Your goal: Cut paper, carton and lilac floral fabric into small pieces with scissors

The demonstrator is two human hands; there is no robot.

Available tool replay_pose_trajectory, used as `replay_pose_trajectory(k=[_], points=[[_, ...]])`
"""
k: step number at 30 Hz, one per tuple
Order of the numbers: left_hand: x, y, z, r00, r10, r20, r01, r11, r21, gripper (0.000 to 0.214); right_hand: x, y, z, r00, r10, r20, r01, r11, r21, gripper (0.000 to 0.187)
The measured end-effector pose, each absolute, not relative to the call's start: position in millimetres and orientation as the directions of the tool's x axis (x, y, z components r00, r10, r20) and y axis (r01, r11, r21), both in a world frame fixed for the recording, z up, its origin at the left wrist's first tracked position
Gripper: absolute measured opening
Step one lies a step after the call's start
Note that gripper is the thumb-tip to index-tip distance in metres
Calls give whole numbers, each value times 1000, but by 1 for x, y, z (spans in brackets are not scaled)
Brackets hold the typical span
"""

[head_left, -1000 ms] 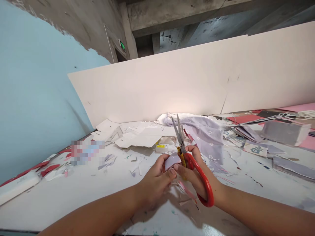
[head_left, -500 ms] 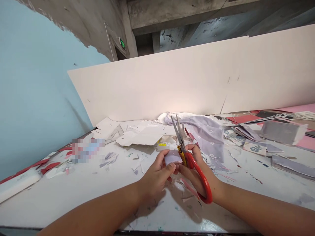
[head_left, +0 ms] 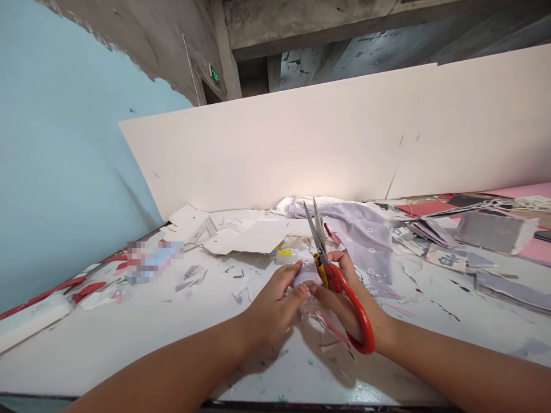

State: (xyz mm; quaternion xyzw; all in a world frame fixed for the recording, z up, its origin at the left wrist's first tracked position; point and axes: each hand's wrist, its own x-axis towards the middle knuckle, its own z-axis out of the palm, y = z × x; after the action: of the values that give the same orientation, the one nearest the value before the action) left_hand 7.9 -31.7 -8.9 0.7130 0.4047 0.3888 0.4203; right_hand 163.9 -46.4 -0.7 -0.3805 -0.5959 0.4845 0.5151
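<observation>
A pair of scissors (head_left: 356,312) with red handles rests in my right hand (head_left: 344,304), its slightly parted blades pointing up and away. Yellow-and-black wrapping shows near the pivot. My left hand (head_left: 279,301) pinches a small lavender piece (head_left: 305,275), either fabric or covered card; I cannot tell which. The thumb of my right hand also meets this piece at its near edge. My fingers hide part of it. Behind my hands lies a lavender cloth (head_left: 359,229) with white flower outlines. A clear strip with a yellow label (head_left: 284,252) is just beyond my left fingertips.
Torn white cardboard (head_left: 253,236) and scattered scraps (head_left: 191,278) cover the white table (head_left: 142,344). To the right are a grey-lavender covered panel (head_left: 491,231), patterned pieces (head_left: 445,258) and white cord (head_left: 531,202). A white board (head_left: 301,149) stands along the back.
Both hands and the scissors have shifted slightly right. My left fingers now cover more of the lavender piece, which shows at a different angle.
</observation>
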Motion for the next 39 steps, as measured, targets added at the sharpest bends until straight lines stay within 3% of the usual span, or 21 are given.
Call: replay_pose_trajectory(k=[9,16,24,30,39], points=[[7,-38,-9,347,917,197,220,-284,933,58,164,-45,-1,-166,944,284,51,296,-954,32],[8,-28,-8,374,853,364,-55,-371,927,60,165,-45,0,-218,928,301,6,310,-951,35],[-11,-6,6,135,827,545,148,-561,814,57,179,-36,-4,-262,921,290,211,347,-914,44],[-19,4,5,133,855,501,252,-518,818,58,184,-41,7,-435,868,241,318,398,-860,45],[-21,7,6,22,827,561,417,-518,747,64,182,-45,11,-424,886,189,403,371,-836,52]])
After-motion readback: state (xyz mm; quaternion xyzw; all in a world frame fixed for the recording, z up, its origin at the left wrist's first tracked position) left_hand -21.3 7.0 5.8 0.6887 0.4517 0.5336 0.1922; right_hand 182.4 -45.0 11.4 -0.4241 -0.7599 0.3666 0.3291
